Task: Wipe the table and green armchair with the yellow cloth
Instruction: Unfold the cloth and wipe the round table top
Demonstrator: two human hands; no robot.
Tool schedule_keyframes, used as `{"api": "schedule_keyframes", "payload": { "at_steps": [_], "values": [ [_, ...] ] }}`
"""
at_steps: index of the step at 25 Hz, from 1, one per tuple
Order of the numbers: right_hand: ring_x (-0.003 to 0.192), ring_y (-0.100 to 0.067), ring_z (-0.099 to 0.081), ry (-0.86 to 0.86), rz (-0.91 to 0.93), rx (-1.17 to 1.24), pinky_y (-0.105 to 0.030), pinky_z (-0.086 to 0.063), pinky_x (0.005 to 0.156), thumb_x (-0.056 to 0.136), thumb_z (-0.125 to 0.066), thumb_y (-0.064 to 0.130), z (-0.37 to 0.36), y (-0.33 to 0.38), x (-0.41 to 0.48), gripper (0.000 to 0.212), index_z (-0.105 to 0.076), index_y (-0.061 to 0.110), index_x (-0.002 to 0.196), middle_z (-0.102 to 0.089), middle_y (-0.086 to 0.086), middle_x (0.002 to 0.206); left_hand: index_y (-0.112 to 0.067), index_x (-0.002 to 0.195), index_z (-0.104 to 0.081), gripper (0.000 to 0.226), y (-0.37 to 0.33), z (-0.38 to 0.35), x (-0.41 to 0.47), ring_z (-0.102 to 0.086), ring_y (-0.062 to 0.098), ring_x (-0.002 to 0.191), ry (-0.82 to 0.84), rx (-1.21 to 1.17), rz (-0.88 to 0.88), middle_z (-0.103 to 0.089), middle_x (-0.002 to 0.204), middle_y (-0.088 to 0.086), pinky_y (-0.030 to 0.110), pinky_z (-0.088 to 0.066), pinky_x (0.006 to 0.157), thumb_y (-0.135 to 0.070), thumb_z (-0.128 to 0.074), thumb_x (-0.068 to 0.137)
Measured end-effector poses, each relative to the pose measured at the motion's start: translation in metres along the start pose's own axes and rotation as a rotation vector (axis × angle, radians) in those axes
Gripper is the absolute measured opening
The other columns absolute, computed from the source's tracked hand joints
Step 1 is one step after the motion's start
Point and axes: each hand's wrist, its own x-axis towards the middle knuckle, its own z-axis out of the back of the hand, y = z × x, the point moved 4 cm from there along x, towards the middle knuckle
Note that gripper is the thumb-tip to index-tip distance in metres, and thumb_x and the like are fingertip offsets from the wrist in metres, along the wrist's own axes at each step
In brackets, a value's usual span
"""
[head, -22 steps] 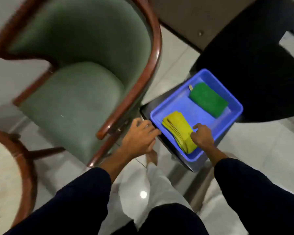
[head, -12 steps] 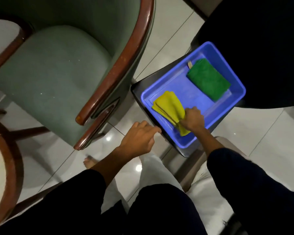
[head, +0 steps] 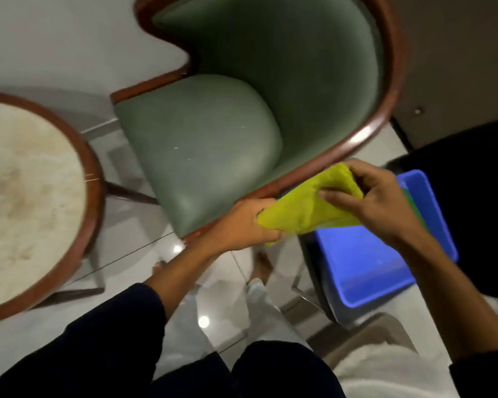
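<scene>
Both hands hold the folded yellow cloth (head: 305,206) in the air, over the right armrest of the green armchair (head: 202,150). My left hand (head: 242,225) grips the cloth's lower left end. My right hand (head: 377,199) pinches its upper right end. The armchair has a green seat and back with a brown wooden frame, and it fills the middle of the view. The round table (head: 26,196), pale stone top inside a brown wooden rim, lies at the left edge.
A blue plastic tray (head: 365,268) rests on a dark stool at the right, a sliver of green cloth (head: 414,208) showing behind my right hand. A black chair (head: 477,173) stands further right. Glossy white floor tiles and my feet are below.
My right hand lifted the yellow cloth out of the blue tray and my left hand took hold of its other end. The view swung left, bringing the round table into sight.
</scene>
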Motion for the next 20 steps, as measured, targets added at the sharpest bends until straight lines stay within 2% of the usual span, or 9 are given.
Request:
{"api": "schedule_keyframes", "payload": {
  "at_steps": [2,4,7,9,12,14,16,18,20],
  "values": [
    [0.072,-0.008,-0.054,0.021,-0.041,0.016,-0.031,-0.048,0.068,0.088,-0.071,0.021,-0.059,0.011,0.031,0.015,-0.06,0.01,0.089,-0.061,-0.001,0.077,-0.01,0.101,-0.071,0.037,0.044,0.063,-0.05,-0.061,0.005,0.069,-0.15,-0.289,0.165,-0.07,0.079,-0.007,0.022,-0.05,0.064,-0.018,-0.085,0.068],
    [0.074,-0.02,-0.056,0.065,-0.083,-0.057,-0.04,-0.05,0.071,0.092,-0.064,0.031,-0.14,0.008,0.061,0.023,-0.055,0.01,0.092,-0.062,-0.009,0.081,-0.014,0.106,-0.071,0.038,0.102,0.116,-0.102,-0.07,0.015,0.084,-0.301,-0.566,0.316,-0.077,0.093,-0.004,0.029,-0.057,0.074,-0.01,-0.083,0.07],
    [0.083,-0.028,-0.061,0.246,-0.31,0.063,-0.04,-0.053,0.073,0.085,-0.074,0.017,-0.291,0.0,0.093,0.029,-0.053,0.009,0.103,-0.066,-0.021,0.102,-0.021,0.122,-0.062,0.051,0.2,0.173,-0.172,-0.068,0.028,0.112,-0.448,-0.792,0.487,-0.072,0.121,0.007,0.044,-0.057,0.09,-0.003,-0.077,0.076],
    [0.092,-0.025,-0.062,0.293,-0.365,0.079,-0.038,-0.053,0.078,0.079,-0.077,0.006,-0.371,0.0,0.113,0.041,-0.054,0.008,0.112,-0.064,-0.021,0.113,-0.024,0.13,-0.053,0.065,0.253,0.192,-0.203,-0.071,0.023,0.106,-0.467,-0.794,0.587,-0.069,0.123,0.006,0.041,-0.06,0.076,-0.007,-0.081,0.074],
    [0.105,-0.028,-0.062,0.281,-0.279,0.003,-0.044,-0.052,0.092,0.081,-0.073,0.01,-0.458,0.01,0.146,0.043,-0.054,0.011,0.12,-0.065,-0.014,0.116,-0.027,0.135,-0.041,0.074,0.31,0.218,-0.232,-0.074,0.021,0.073,-0.5,-0.72,0.68,-0.067,0.111,0.01,0.031,-0.054,0.052,-0.02,-0.083,0.075],
    [0.117,-0.031,-0.056,0.214,-0.162,-0.161,-0.044,-0.048,0.098,0.086,-0.07,0.021,-0.497,0.019,0.154,0.051,-0.049,0.012,0.132,-0.058,-0.014,0.129,-0.032,0.132,-0.041,0.074,0.335,0.246,-0.243,-0.067,0.026,0.074,-0.487,-0.473,0.776,-0.069,0.102,0.012,0.03,-0.048,0.058,-0.045,-0.082,0.072],
    [0.13,-0.039,-0.044,0.062,0.003,-0.484,-0.049,-0.041,0.103,0.09,-0.064,0.03,-0.531,0.026,0.145,0.061,-0.043,0.007,0.142,-0.044,-0.023,0.144,-0.03,0.125,-0.049,0.069,0.36,0.295,-0.253,-0.065,0.029,0.096,-0.606,0.065,0.944,-0.069,0.107,0.008,0.035,-0.049,0.077,-0.07,-0.066,0.071],
    [0.14,-0.043,-0.034,0.014,0.022,-0.57,-0.054,-0.033,0.111,0.092,-0.058,0.04,-0.576,0.032,0.128,0.068,-0.039,0.0,0.145,-0.034,-0.029,0.152,-0.02,0.12,-0.058,0.057,0.372,0.347,-0.253,-0.058,0.037,0.114,-0.88,0.504,0.879,-0.065,0.119,0.015,0.048,-0.049,0.09,-0.06,-0.05,0.079],
    [0.148,-0.041,-0.017,0.032,-0.103,-0.572,-0.053,-0.02,0.119,0.093,-0.045,0.056,-0.617,0.033,0.121,0.083,-0.026,-0.003,0.15,-0.019,-0.029,0.158,-0.015,0.132,-0.052,0.051,0.386,0.371,-0.236,-0.043,0.038,0.132,-0.891,0.749,0.772,-0.049,0.142,0.019,0.056,-0.037,0.104,-0.045,-0.047,0.091]
  ]
}}
